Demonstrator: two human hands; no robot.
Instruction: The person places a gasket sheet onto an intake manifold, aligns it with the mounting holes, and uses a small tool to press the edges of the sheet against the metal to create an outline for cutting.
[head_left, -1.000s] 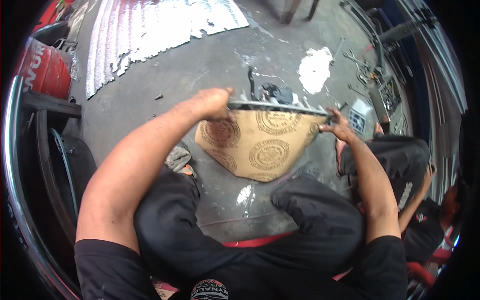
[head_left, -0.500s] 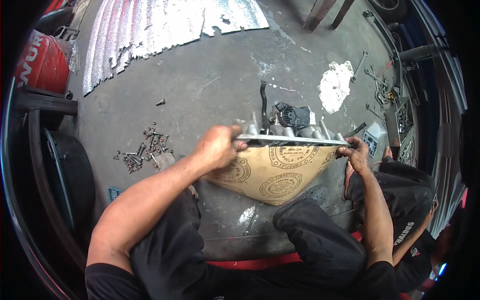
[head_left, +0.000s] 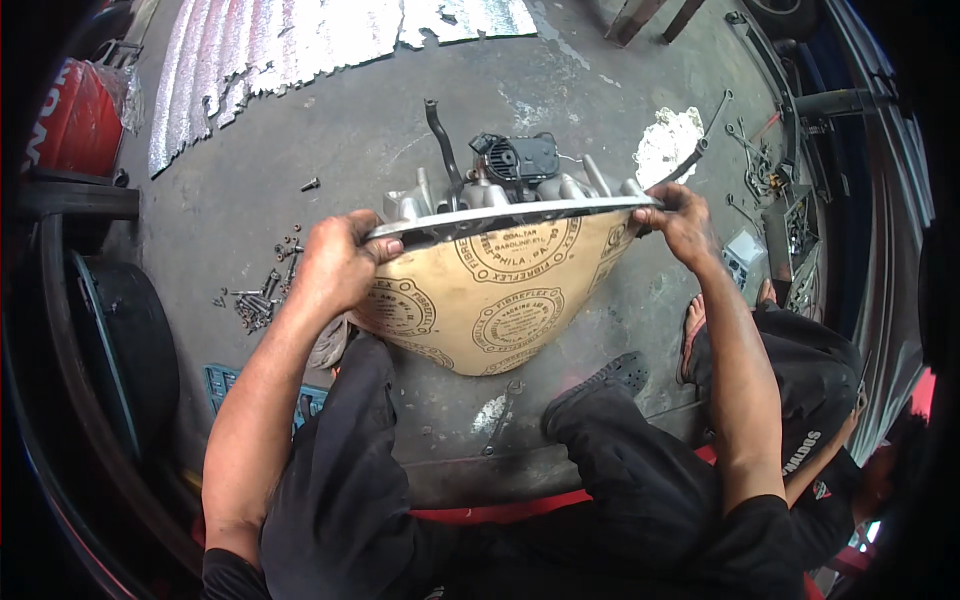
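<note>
Between my two hands hangs a cast-aluminium engine part [head_left: 515, 212], its flat flange edge toward me. A black housing [head_left: 525, 157] and a black hose [head_left: 445, 155] stick up from its far side. Tan gasket paper [head_left: 500, 290] with printed rings lies against the near face and curves down below. My left hand [head_left: 345, 262] is closed on the left end, thumb over the flange and paper edge. At the right end my right hand [head_left: 683, 228] pinches the flange with the paper. Some fingers are hidden behind the part.
Loose bolts [head_left: 257, 305] lie on the floor at left, near a teal tool case [head_left: 225, 385]. A wrench [head_left: 503, 417] lies between my feet. Silver corrugated sheet [head_left: 290, 50] is at the far left; wrenches [head_left: 760, 175] lie at right. Another person [head_left: 815, 370] sits close on my right.
Both hands have shifted left with the engine part and gasket paper, which now appear higher and larger. The paper's lower edge looks more rounded. More of the teal case shows.
</note>
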